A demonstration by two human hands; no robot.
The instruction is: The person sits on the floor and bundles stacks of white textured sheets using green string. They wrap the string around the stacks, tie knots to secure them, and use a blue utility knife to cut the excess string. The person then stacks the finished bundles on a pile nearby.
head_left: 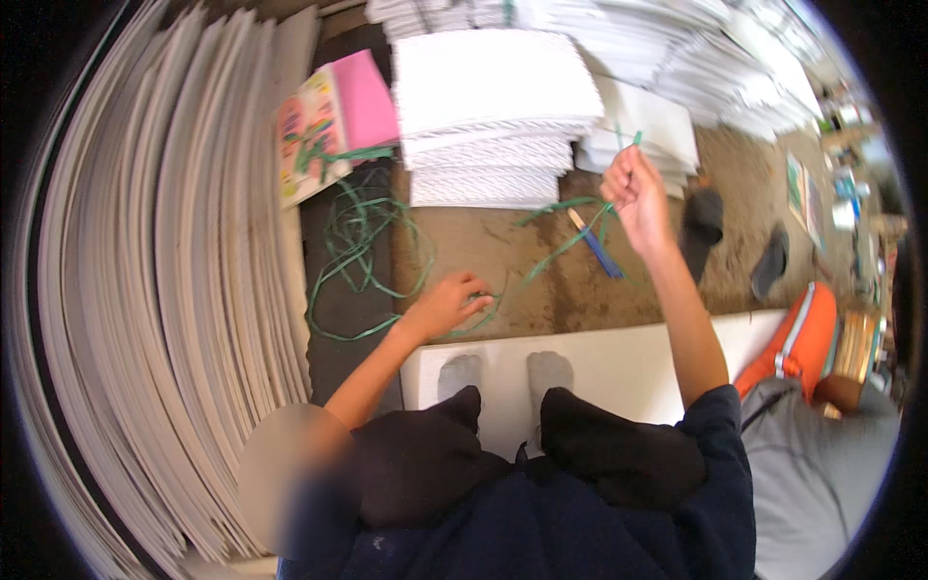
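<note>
My right hand is raised beside the white stack, its fingers pinched on a green plastic string. An end of the string sticks up above the fingertips, and other lengths hang below the hand. Lower and to the left, my left hand has its fingers curled around a strand of the same string. That strand runs back toward a loose tangle of string on the dark strip of floor. Between the hands lies a slim blue tool with a tan end; its kind cannot be made out.
A tall stack of white sheets stands ahead, with more stacks behind. Upright grey-white boards line the left. A pink sheet and a printed sheet lie beside them. Dark slippers lie right; another person's orange sleeve shows nearby.
</note>
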